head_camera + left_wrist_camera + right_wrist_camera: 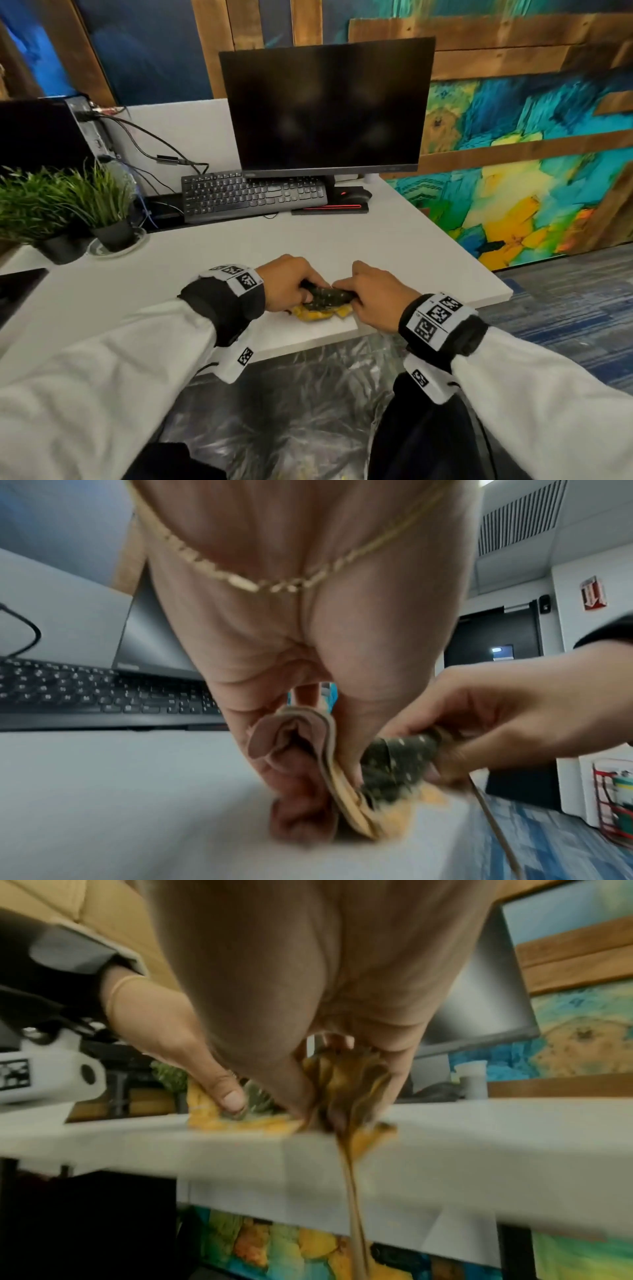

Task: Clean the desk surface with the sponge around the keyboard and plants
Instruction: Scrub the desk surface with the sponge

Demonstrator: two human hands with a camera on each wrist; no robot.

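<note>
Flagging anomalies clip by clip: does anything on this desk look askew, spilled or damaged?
No spill or damage shows. One oddity: both hands, left hand and right hand, twist the yellow sponge with its dark scouring side at the white desk's near edge.

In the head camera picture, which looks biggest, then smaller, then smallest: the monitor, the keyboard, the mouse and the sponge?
1. Monitor
2. Keyboard
3 and 4. Sponge and mouse: unsure. The sponge looks a bit bigger, but it is nearer the camera, and both hands cover part of it.
</note>
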